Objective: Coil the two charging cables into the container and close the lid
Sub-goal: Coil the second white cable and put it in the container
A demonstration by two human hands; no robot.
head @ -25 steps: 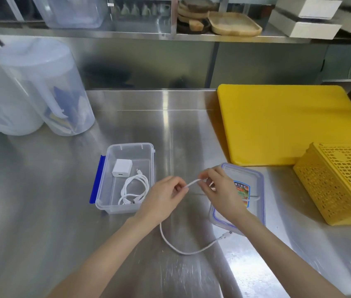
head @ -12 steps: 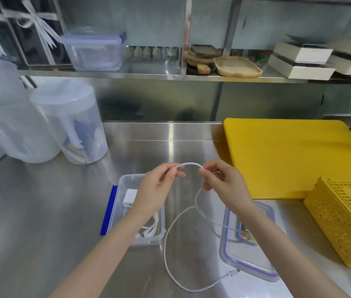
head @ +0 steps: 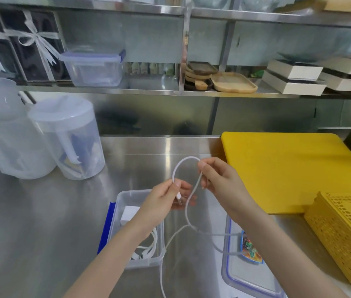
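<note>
Trailing across the tabletop and lid, our loose cable may snag there. Our left hand pinches its plug end, our right hand the loop above the container; a slack grip would spring it open.

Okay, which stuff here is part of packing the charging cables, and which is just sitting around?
Part of the job:
white cable held by left hand and right hand
clear container
coiled cable inside it
lid

Just lying about:
yellow cutting board
yellow basket
two clear pitchers
</note>
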